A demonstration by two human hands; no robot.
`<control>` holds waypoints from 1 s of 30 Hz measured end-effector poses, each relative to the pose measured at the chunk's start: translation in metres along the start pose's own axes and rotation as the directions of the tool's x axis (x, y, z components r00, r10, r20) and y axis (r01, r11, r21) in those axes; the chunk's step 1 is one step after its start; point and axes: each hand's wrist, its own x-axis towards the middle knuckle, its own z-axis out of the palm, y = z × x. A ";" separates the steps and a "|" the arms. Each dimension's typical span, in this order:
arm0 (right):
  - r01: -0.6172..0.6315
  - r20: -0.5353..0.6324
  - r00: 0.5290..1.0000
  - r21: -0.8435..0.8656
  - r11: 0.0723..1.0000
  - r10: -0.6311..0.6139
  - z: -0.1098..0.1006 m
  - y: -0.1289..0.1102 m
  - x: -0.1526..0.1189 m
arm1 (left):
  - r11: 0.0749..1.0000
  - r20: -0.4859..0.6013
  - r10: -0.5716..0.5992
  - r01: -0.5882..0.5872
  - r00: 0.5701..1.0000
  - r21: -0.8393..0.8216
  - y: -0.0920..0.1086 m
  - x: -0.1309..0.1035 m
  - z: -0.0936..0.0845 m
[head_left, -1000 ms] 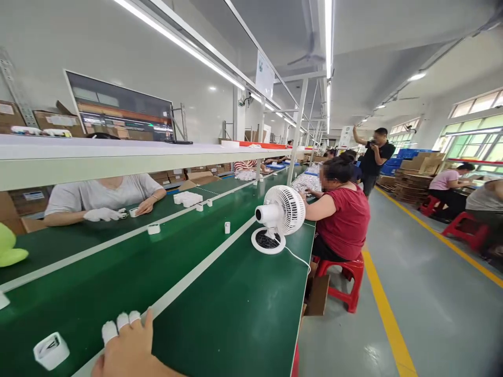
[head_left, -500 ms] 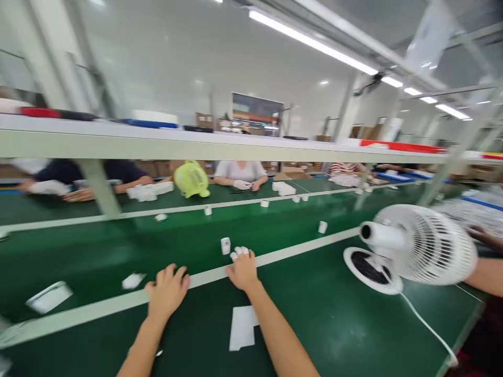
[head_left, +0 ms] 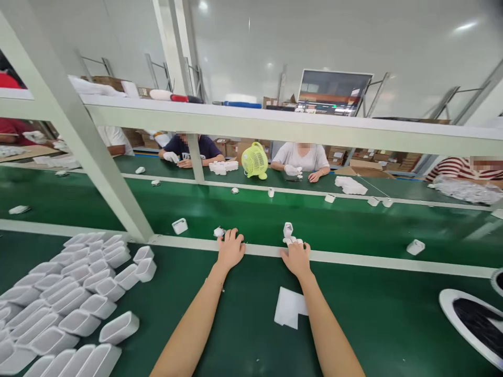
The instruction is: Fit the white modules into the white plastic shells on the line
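My left hand (head_left: 231, 249) rests on the pale rail (head_left: 263, 250) with its fingers apart and nothing visibly held. Just beyond its fingertips lies a small white piece (head_left: 219, 231) on the green belt (head_left: 255, 217); whether they touch I cannot tell. My right hand (head_left: 297, 257), white covers on some fingertips, also reaches over the rail with fingers stretched out. Directly in front of those fingers is a small white plastic housing (head_left: 288, 229), very close to them. A white sheet of paper (head_left: 288, 308) lies on the green tabletop beside my right forearm.
Many open white plastic housings (head_left: 74, 298) stand in rows at left. More white pieces lie along the belt, including one housing (head_left: 415, 247) at right. A slanted post (head_left: 98, 152) and shelf (head_left: 275, 123) frame the view. Co-workers sit opposite near a green fan (head_left: 255, 161).
The view has swung left: the rows of white housings now show, and the white fan is mostly out of frame at right. Both hands remain at the rail with fingers stretched.
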 end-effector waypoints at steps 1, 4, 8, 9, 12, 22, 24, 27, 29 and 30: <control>-0.010 0.009 1.000 -0.003 1.000 0.010 0.000 0.000 -0.001 | 0.999 -0.016 -0.007 0.007 1.000 -0.032 0.000 -0.001 0.001; -0.029 0.022 0.999 -0.014 0.999 0.030 -0.003 -0.002 -0.005 | 0.987 -0.108 -0.058 0.041 0.993 -0.154 0.000 -0.001 -0.003; -0.039 0.008 0.999 -0.019 0.999 0.039 -0.017 -0.012 -0.012 | 0.919 -0.315 -0.304 0.190 0.899 -0.345 -0.018 0.006 -0.015; -0.021 0.020 1.000 -0.009 1.000 0.021 -0.020 -0.018 -0.013 | 0.888 -0.346 -0.379 0.232 0.858 -0.397 -0.026 0.009 -0.017; 0.107 0.107 0.988 0.067 0.992 -0.114 -0.028 -0.048 -0.010 | 0.783 -0.368 -0.553 0.317 0.747 -0.535 -0.046 0.017 -0.018; 0.017 0.249 0.968 0.088 0.996 -0.038 -0.005 -0.197 0.053 | 0.692 -0.333 -0.604 0.269 0.724 -0.670 -0.041 0.019 -0.013; -0.018 0.251 0.968 0.079 0.997 -0.002 -0.002 -0.202 0.060 | 0.695 -0.325 -0.602 0.278 0.729 -0.663 -0.039 0.019 -0.014; -0.037 0.228 0.973 0.076 0.996 0.019 0.002 -0.192 0.062 | 0.717 -0.314 -0.575 0.280 0.756 -0.638 -0.036 0.016 -0.020; -0.053 0.217 0.976 0.069 0.996 0.037 0.005 -0.179 0.059 | 0.742 -0.303 -0.531 0.261 0.791 -0.618 -0.031 0.014 -0.032; -0.064 0.215 0.975 0.063 0.996 0.049 0.007 -0.173 0.057 | 0.758 -0.297 -0.496 0.239 0.816 -0.607 -0.028 0.014 -0.042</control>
